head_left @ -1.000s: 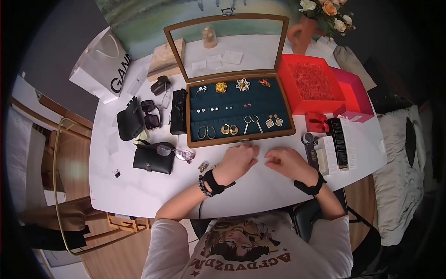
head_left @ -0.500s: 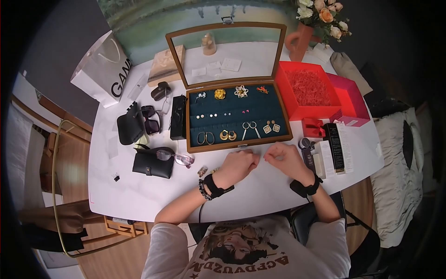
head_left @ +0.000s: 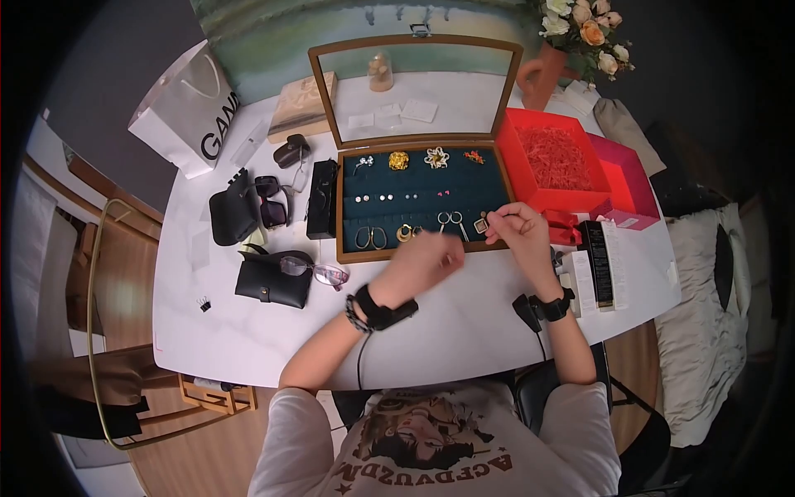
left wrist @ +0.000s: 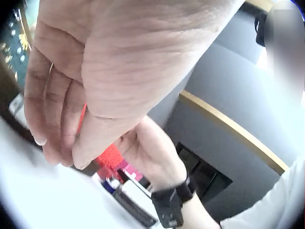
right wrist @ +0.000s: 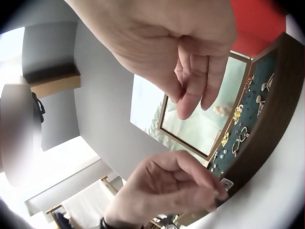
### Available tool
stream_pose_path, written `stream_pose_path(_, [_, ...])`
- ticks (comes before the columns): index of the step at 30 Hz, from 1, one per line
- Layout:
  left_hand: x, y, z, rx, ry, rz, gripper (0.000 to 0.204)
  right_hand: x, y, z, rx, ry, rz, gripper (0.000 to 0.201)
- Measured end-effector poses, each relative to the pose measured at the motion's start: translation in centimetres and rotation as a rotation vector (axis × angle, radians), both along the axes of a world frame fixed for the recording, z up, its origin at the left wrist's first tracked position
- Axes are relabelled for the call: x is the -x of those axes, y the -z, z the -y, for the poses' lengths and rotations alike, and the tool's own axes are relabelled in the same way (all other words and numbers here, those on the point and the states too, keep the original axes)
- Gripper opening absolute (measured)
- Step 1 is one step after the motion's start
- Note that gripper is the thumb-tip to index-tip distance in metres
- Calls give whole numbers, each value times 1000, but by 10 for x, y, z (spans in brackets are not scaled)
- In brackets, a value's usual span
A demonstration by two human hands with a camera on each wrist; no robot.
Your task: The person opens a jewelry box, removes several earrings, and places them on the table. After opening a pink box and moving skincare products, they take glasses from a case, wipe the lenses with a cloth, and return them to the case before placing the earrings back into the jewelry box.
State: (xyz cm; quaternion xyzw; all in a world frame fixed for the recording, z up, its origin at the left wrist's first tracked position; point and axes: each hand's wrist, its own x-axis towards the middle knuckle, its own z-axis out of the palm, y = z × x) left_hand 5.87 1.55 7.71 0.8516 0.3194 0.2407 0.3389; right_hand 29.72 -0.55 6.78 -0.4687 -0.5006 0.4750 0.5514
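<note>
A wooden jewellery box [head_left: 341,246] with a glass lid stands open. My left hand [head_left: 418,265] is over its front edge, fingers bent and thumb tip close to the index fingertip. The right hand [head_left: 523,244] hovers by the front right corner, its thumb and index fingertips together beside the square drop earrings [head_left: 480,225]. I cannot tell whether either hand pinches something tiny. Hoop earrings [head_left: 371,238] lie in the front row; gold earrings [head_left: 405,234] are partly hidden by the left hand. Stud earrings [head_left: 387,198] and brooches [head_left: 437,157] fill the rows behind.
Left of the box are sunglasses [head_left: 273,203], a black case [head_left: 273,280], glasses [head_left: 327,273] and a slim black box [head_left: 321,199]. At right stand a red box [head_left: 517,166] of shredded paper and upright cartons [head_left: 598,263]. A vase [head_left: 544,74] stands behind.
Both hands have moved up and away from me, from the table in front of the box to its front edge. Small ornaments seen earlier beside the left wrist no longer show.
</note>
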Motion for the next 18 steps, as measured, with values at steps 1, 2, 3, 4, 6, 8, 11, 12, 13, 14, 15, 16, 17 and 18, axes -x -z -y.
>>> stream_pose_path(1, [5,-12,-12,-6,-43,12,3,-3,2,-3,-18,4,31,13])
stream_pose_path(2, [13,-29,-23,84,-80,53,4,-4,3,-6,-36,7,61,13])
stream_pose_path(3, [20,-40,-35,66,-94,122,4,-3,1,-7,-34,6,62,13])
stream_pose_path(4, [29,-56,-43,103,-131,102,4,-1,-4,-8,-3,27,57,14])
stream_pose_path(6, [44,-55,-66,101,-148,208,4,1,-11,-10,29,47,52,15])
stream_pose_path(8, [55,-61,-74,96,-196,226,4,2,-14,-15,51,-2,-3,15])
stream_pose_path(11, [59,-68,-70,104,-246,222,5,0,-15,-26,53,-26,-1,18])
stream_pose_path(12, [61,-69,-68,113,-248,200,5,-1,-12,-31,54,-29,1,18])
stream_pose_path(13, [62,-68,-68,112,-250,202,5,-2,-7,-38,29,-36,6,18])
stream_pose_path(14, [62,-66,-68,107,-243,183,6,-3,-3,-46,4,-41,13,19])
stream_pose_path(15, [61,-66,-69,101,-234,165,6,-6,0,-53,0,-40,17,19])
stream_pose_path(16, [61,-67,-69,99,-230,168,6,-7,2,-59,30,-34,73,18])
stream_pose_path(17, [61,-69,-69,79,-237,182,7,-9,3,-64,62,-28,129,17])
stream_pose_path(18, [61,-70,-68,60,-244,196,8,-9,5,-69,61,-24,133,17])
